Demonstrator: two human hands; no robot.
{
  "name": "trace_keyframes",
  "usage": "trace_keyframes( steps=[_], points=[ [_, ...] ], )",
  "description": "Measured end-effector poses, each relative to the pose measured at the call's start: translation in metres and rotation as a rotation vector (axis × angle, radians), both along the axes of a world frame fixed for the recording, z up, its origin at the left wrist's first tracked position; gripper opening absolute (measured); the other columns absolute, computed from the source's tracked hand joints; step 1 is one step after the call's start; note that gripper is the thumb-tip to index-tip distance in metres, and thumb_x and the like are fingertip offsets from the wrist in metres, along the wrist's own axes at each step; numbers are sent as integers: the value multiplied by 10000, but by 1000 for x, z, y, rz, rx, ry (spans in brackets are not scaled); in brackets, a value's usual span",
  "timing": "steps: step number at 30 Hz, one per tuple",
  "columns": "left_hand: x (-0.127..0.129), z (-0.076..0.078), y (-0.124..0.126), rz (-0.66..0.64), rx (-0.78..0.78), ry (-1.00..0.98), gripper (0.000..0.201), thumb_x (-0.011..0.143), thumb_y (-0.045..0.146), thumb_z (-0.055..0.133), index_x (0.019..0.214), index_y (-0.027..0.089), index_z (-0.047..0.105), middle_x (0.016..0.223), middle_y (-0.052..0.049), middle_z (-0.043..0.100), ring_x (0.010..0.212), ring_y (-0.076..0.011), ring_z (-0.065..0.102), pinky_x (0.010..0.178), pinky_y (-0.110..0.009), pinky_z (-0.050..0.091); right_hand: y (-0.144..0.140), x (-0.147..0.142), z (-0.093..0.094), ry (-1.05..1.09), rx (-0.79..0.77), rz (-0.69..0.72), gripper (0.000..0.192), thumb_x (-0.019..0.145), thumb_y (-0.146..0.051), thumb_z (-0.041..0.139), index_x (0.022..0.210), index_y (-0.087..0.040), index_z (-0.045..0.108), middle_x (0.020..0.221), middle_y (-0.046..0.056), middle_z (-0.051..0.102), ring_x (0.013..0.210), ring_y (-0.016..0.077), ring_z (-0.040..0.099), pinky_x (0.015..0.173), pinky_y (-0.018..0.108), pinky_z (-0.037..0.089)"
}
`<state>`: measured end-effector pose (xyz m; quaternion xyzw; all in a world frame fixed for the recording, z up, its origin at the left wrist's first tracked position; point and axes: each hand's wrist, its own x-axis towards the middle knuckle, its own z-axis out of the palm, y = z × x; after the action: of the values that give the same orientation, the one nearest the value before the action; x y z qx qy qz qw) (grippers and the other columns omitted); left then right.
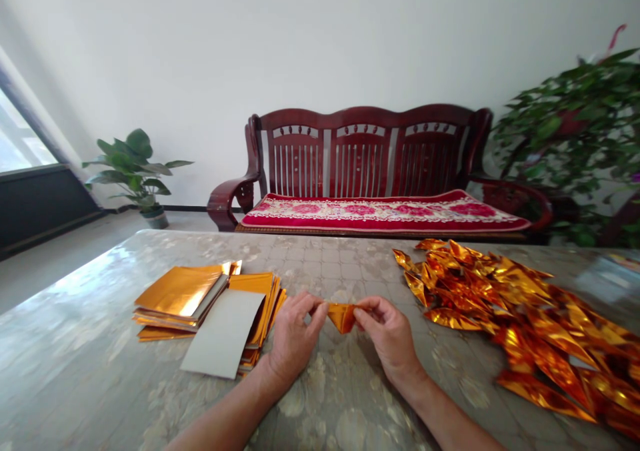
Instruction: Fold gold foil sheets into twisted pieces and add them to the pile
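Observation:
Between my two hands, just above the table, is a small folded piece of gold foil paper (342, 317), pointed at the bottom. My left hand (296, 331) pinches its left end between thumb and forefinger. The other end is pinched by my right hand (387, 334). Left of my hands lie stacks of flat gold foil sheets (176, 289), with one sheet (220, 334) showing its pale grey back on top. To the right spreads a heap of folded gold foil pieces (465, 291), shiny and boat-like with pointed ends.
A patterned cover lies over the table (320, 404). Beyond its far edge stands a dark red wooden bench (357, 151) with a red floral cushion (380, 214). Potted plants (137, 164) flank it. A clear plastic item (610, 277) rests at the table's right.

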<state>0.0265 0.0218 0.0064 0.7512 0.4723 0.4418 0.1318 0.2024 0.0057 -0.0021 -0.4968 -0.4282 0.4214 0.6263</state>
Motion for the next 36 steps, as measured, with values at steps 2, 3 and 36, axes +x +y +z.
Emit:
trace_keyframes(
  steps=[2,3,36],
  points=[
    [0,-3,2,17,-2,12,261,944,259,505,718,191,616,716,8,630,709,-139,572,709,-257,375,0,1,-1,-14,3,-11,248,617,-365,800,706,-185,653,603,-16,628,546,126,540,539,241,455],
    [0,-4,3,26,-4,13,270,946,270,506,713,189,616,708,10,626,696,-135,563,697,-253,368,0,1,-1,-18,4,-11,252,619,-369,801,711,-185,656,608,-14,631,551,128,544,541,242,457],
    [-1,-8,12,-400,-475,-683,352,815,465,675,936,139,730,682,-25,661,600,-112,576,615,-235,475,1,1,3,19,-27,3,390,564,-499,838,706,-178,668,613,13,664,536,139,565,504,245,458]
  ],
)
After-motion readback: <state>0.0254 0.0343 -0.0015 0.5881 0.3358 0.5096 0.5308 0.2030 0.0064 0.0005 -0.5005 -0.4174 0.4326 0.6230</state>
